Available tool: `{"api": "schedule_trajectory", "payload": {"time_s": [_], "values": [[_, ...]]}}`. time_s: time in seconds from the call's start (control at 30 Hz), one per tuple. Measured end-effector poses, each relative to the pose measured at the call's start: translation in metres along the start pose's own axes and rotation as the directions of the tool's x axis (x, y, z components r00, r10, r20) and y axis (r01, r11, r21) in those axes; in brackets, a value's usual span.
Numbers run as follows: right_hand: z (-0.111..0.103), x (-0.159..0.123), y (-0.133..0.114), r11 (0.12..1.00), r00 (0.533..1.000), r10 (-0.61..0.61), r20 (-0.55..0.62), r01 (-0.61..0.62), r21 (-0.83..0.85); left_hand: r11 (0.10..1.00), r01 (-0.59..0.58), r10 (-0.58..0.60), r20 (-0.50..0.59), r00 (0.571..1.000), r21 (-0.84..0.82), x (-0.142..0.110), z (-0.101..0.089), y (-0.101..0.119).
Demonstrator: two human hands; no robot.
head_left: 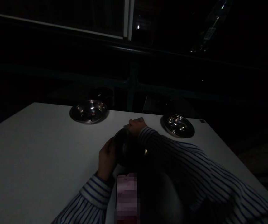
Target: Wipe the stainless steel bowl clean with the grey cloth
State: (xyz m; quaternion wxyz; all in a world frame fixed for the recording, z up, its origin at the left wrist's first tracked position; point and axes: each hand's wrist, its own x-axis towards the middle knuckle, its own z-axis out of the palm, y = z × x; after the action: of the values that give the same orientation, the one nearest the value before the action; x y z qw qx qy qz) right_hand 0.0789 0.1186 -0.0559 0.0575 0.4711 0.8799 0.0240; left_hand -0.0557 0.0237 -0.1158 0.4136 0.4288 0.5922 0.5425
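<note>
A dark, shiny metal bowl (124, 149) is near the middle of the white table, tilted, with its right side lost in shadow. My left hand (107, 158) is closed on its left rim, fingers mostly hidden. At the bowl's far edge my right hand (136, 126) is closed, with the forearm reaching across from the right. A small flat greyish piece (139, 119) shows at its fingers; the dimness hides what it is. Just below the bowl lies a phone (126, 193) with a lit screen, partly blurred out.
A steel bowl (88, 111) stands at the table's back edge on the left, and a similar one (178, 125) at the back right. The white table (42, 149) ends just behind them. Beyond are a dark frame and a clear plastic bottle (210, 32).
</note>
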Motion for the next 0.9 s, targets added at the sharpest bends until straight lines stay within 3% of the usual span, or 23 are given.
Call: {"api": "schedule_trajectory", "payload": {"time_s": [0.1, 0.3, 0.57, 0.77, 0.9], "values": [[-0.002, 0.001, 0.007, 0.999, 1.0, 0.008, 0.026, -0.007, -0.043, 0.998, -0.056, 0.055, 0.022, 0.998, 0.042, 0.0, 0.0, 0.0], [-0.002, 0.021, -0.016, 0.966, 0.962, -0.258, 0.09, 0.26, -0.011, 0.987, -0.1, 0.103, -0.018, 0.994, 0.126, 0.003, -0.003, -0.003], [-0.005, -0.005, 0.036, 1.0, 0.972, -0.011, 0.235, 0.018, -0.025, 0.99, -0.085, 0.081, 0.037, 0.996, 0.109, 0.004, -0.003, -0.006], [-0.008, 0.016, 0.017, 0.991, 0.968, -0.129, 0.217, 0.12, 0.057, 0.988, -0.088, 0.085, 0.031, 0.996, 0.13, 0.003, -0.003, -0.004], [-0.003, -0.001, 0.037, 0.991, 0.975, -0.073, 0.209, 0.048, 0.123, 0.99, -0.073, 0.073, 0.007, 0.997, 0.119, 0.003, -0.002, -0.005]]}}
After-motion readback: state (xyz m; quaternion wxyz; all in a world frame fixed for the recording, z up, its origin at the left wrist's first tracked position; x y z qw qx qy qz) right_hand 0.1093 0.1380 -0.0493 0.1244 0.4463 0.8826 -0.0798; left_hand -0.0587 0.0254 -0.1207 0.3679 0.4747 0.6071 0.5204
